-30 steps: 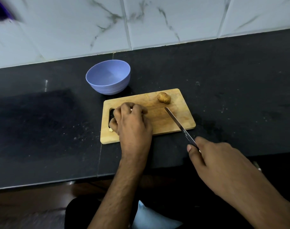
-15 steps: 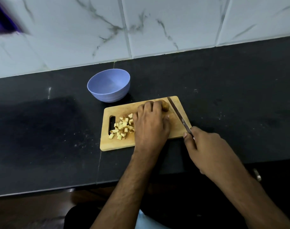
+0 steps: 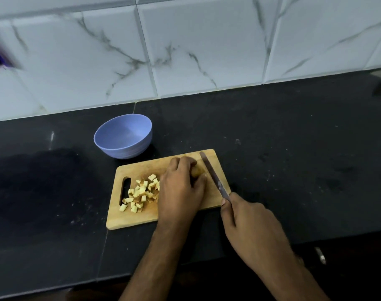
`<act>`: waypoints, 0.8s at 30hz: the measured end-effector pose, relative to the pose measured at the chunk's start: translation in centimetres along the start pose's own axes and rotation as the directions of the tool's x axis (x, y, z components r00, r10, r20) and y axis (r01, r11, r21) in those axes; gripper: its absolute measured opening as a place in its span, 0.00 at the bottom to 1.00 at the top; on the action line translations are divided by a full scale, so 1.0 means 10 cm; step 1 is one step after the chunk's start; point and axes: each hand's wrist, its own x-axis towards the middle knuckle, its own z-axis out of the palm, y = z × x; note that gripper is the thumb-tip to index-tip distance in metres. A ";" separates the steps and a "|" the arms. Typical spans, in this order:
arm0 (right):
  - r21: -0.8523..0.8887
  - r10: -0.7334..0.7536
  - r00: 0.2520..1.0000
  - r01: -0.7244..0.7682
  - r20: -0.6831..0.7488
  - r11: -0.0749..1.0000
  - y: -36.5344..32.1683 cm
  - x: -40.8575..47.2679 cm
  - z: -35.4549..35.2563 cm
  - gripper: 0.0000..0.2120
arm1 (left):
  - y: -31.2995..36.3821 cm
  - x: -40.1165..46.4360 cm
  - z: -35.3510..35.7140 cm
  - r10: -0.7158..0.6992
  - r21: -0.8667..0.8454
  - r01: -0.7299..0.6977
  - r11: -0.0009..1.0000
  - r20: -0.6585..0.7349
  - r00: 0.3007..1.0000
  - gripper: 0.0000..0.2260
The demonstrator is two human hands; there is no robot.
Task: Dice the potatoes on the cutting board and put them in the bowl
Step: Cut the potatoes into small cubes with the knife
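Left hand (image 3: 182, 187) has moved off the diced pile (image 3: 140, 195) to grip the whole potato (image 3: 197, 170); right hand (image 3: 250, 222) grasps the knife (image 3: 214, 177); bowl (image 3: 123, 135) unfilled; dicing of potato 2 imminent.

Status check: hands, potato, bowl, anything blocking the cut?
Left hand grips whole potato on cutting board. Right hand holds knife, blade beside potato. Diced pieces piled on board; bowl empty. Nothing blocking.

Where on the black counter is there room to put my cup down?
The counter is bare right of the cutting board, up to the tiled wall. More bare room lies left of the board, below the bowl. The board is crowded: potato cubes, left hand, right hand with the knife.
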 end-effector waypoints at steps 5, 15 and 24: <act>0.016 -0.012 1.000 0.013 -0.021 1.000 0.01 0.00 -0.01 0.14 | -0.05 -0.21 -0.02 0.041 0.022 -0.041 0.999 -0.024 0.999 0.12; 0.026 -0.019 0.999 0.020 -0.028 0.999 -0.01 -0.03 -0.02 0.13 | -0.10 -0.23 -0.03 0.060 -0.074 -0.058 0.996 0.017 0.998 0.17; -0.019 -0.014 1.000 0.014 0.001 1.000 -0.03 -0.03 -0.04 0.13 | -0.08 -0.23 -0.07 0.010 -0.130 -0.006 0.991 0.028 1.000 0.21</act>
